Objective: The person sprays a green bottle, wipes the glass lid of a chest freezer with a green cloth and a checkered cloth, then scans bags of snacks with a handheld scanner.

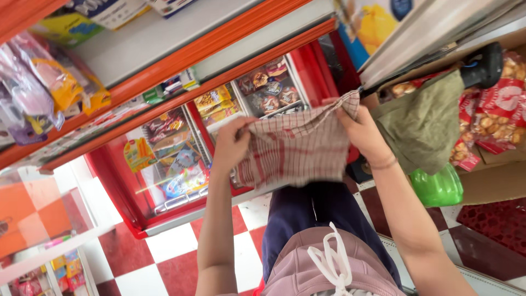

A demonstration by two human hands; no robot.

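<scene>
Your left hand (233, 141) has its fingers curled tight around one top corner of the red-and-white checked cloth (296, 148), and your right hand (360, 131) pinches the opposite corner, so the cloth hangs stretched between them in front of your body. Just beside your right hand, an olive-green cloth (424, 123) droops off a black handle (482, 67), almost touching your wrist. Below it sits a green plastic container (438, 187), next to a cardboard box (493, 183). Red snack packets (501, 112) crowd the shelf behind the green cloth. Beyond the checked cloth stands a red chest freezer (181, 159) with a glass lid, full of wrapped ice creams. An orange-edged shelf (181, 57) runs above it, with bagged goods (52, 82) at its far end. The floor (181, 246) is red and white tiles.
</scene>
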